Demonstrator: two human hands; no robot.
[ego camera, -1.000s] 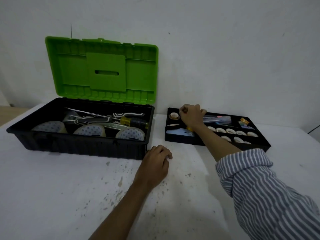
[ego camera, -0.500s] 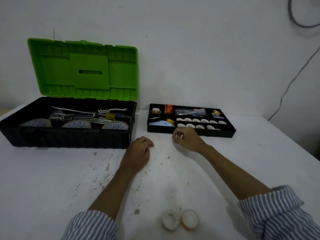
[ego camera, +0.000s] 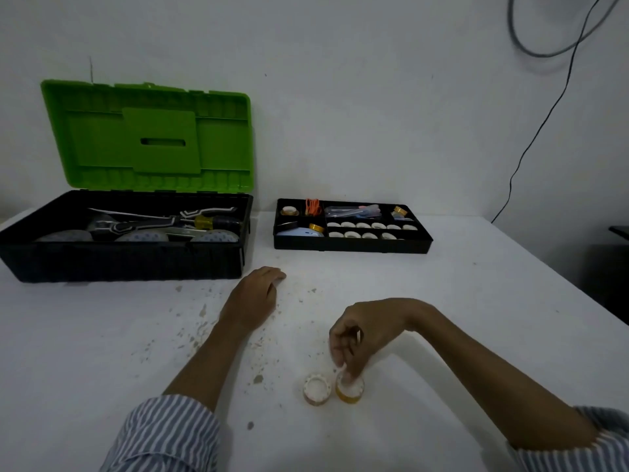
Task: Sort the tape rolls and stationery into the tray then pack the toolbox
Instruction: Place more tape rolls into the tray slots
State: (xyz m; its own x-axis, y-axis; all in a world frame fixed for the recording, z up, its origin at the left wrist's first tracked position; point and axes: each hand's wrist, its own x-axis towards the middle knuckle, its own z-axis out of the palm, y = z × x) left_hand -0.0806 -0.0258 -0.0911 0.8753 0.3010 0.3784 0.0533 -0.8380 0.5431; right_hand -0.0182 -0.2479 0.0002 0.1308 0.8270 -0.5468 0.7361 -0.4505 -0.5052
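Observation:
Two small tape rolls stand side by side on the white table near me: a pale roll [ego camera: 317, 390] on the left and a yellow roll [ego camera: 350, 393] on the right. My right hand [ego camera: 360, 332] reaches down and pinches the yellow roll at its top with its fingertips. My left hand [ego camera: 253, 298] rests on the table with loosely curled fingers, holding nothing. The black tray [ego camera: 350, 245] at the back holds several small white rolls, gold tape and other stationery. The toolbox [ego camera: 119, 260] stands open at the back left, green lid [ego camera: 149, 137] up, with tools and large tape rolls inside.
A black cable [ego camera: 531, 144] hangs down the wall at the right. A dark piece of furniture [ego camera: 612, 267] stands beyond the table's right edge. The table top is speckled with brown stains around my left hand.
My right hand left the tray, drew back toward me across the table and came down on the yellow roll. The view tilted down. My left hand stayed put.

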